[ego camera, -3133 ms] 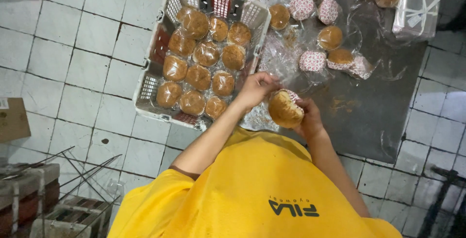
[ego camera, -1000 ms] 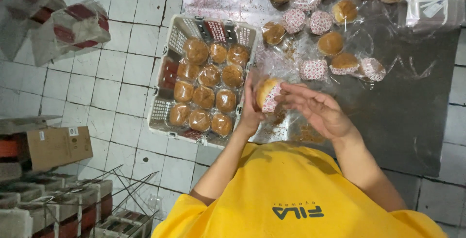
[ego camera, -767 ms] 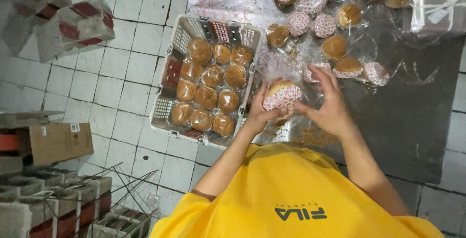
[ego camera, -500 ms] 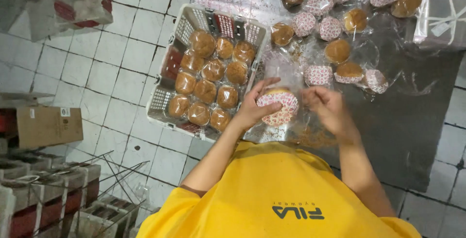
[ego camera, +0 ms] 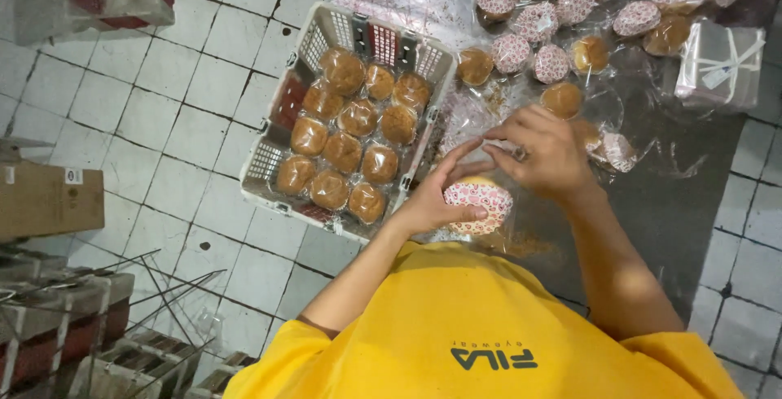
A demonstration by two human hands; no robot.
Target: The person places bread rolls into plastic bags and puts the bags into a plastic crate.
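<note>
My left hand (ego camera: 428,199) cups a small cake in a pink-patterned paper cup (ego camera: 479,203) just in front of my yellow shirt, and the cup's side faces the camera. My right hand (ego camera: 547,153) is close above it. Its fingers are curled and the fingertips meet my left thumb at the cake's top, where thin clear wrap seems to lie. The cake's top is hidden by the fingers.
A white plastic basket (ego camera: 267,164) to the left holds several wrapped brown cakes (ego camera: 350,146). More cakes in patterned cups (ego camera: 529,20) lie on a dark mat (ego camera: 692,195) with clear film. A clear ribboned box (ego camera: 718,61) sits at the right, a cardboard box (ego camera: 45,199) and wire racks (ego camera: 81,317) at the left.
The cake has come down and nearer to my body and has turned, so its patterned cup now shows. My right hand has closed in over its top.
</note>
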